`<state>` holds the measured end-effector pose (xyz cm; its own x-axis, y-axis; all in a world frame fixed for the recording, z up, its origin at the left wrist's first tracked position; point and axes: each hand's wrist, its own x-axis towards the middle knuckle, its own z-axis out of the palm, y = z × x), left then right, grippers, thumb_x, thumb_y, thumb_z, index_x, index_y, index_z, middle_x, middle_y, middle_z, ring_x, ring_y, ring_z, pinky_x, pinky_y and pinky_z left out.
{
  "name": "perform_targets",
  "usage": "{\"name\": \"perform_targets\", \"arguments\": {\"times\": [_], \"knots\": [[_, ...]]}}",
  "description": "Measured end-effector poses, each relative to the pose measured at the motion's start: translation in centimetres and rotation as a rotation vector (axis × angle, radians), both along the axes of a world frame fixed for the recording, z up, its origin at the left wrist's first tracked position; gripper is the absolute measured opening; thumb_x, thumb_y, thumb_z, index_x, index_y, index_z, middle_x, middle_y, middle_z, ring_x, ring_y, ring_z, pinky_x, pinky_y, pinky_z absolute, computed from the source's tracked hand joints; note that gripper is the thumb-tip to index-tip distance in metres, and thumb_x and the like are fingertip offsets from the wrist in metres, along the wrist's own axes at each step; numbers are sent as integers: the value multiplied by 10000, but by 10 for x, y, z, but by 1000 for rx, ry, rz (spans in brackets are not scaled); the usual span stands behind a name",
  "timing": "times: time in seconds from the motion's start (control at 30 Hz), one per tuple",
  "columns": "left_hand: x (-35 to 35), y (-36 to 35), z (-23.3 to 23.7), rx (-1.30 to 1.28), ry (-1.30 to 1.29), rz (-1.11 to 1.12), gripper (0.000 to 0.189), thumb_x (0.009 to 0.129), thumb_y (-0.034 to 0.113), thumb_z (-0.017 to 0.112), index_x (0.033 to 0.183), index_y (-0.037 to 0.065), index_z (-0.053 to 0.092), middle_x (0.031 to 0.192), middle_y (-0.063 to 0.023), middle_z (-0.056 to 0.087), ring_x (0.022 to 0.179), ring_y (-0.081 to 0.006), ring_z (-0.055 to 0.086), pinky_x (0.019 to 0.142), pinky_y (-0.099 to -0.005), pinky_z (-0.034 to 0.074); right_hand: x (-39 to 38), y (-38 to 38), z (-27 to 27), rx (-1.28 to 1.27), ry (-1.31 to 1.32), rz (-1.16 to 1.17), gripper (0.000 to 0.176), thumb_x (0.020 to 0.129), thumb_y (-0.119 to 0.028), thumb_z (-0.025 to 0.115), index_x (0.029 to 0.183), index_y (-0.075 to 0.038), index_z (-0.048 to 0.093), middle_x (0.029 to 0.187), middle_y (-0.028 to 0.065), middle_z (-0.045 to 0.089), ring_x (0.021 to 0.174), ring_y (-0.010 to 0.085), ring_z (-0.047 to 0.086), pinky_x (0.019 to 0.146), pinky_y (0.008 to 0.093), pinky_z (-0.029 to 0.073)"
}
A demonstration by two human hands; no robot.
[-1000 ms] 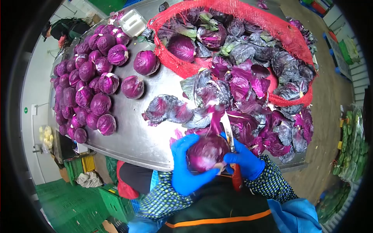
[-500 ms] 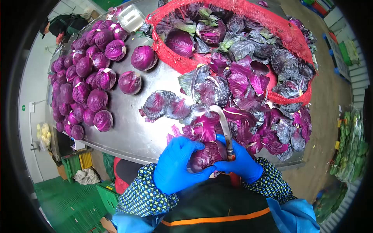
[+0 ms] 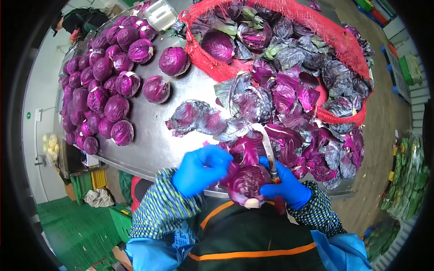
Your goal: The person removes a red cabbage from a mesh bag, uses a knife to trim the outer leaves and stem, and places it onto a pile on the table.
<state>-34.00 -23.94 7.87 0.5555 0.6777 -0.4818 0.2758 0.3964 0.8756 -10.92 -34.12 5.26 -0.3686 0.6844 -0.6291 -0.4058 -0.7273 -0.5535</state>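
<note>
A red cabbage (image 3: 247, 183) is held near the table's front edge, its pale cut stem facing me. My right hand (image 3: 289, 187), in a blue glove, grips its right side and also holds a knife (image 3: 269, 151), whose curved blade points away from me. Left of the cabbage, my blue-gloved left hand (image 3: 202, 170) is curled, its fingers blurred, closed at a purple cabbage leaf (image 3: 229, 173) on the head's side. Loose purple leaves (image 3: 246, 149) lie just beyond the cabbage.
Trimmed red cabbages (image 3: 103, 67) are piled on the left of the metal table (image 3: 149, 135). A red mesh sack (image 3: 205, 56) full of dark leaves lies at the back right, loose leaves heaped before it. A clear plastic container (image 3: 160, 16) stands at the back.
My left hand has come off the cabbage's near side and moved up and left, fingers curling. The cabbage has turned, showing its stem end. My right hand keeps the knife and cabbage.
</note>
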Motion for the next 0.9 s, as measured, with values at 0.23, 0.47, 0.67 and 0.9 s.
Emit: {"name": "perform_targets", "arguments": {"times": [0.23, 0.47, 0.67, 0.9], "knots": [[6, -7, -94, -643, -439, 489, 392, 918, 276, 497, 1224, 31, 475, 1198, -154, 541, 1069, -251, 546, 905, -390, 457, -5, -15, -10, -84, 313, -139, 778, 698, 69, 544, 1406, -90, 265, 1111, 69, 556, 717, 131, 592, 633, 253, 504], [26, -76, -21, -699, -687, 504, 820, 785, 161, 696, 1413, 70, 177, 1382, -152, 328, 1260, -290, 381, 1053, -434, 332, -15, 3, -1, 340, -47, -165, 823, 704, -19, 755, 1377, -40, 281, 1205, 73, 486, 1138, 166, 457, 907, 324, 434], [19, -69, 2, 268, -101, 227, 1019, 578, 101, 854, 1383, 70, 229, 1340, -148, 354, 1259, -257, 362, 1038, -395, 341, -13, 25, 15, 350, -469, -304, 124, 808, -105, 663, 890, -45, 591, 802, 17, 597, 688, 84, 561, 606, 230, 457], [7, -58, 4, 435, -171, 97, 1001, 559, 150, 862, 1366, 62, 276, 1385, -169, 332, 1293, -297, 338, 1064, -433, 291, -4, 45, -1, -172, -45, -617, 236, 784, -268, 685, 922, -108, 580, 775, -8, 586, 618, 111, 556, 506, 238, 416]]}}
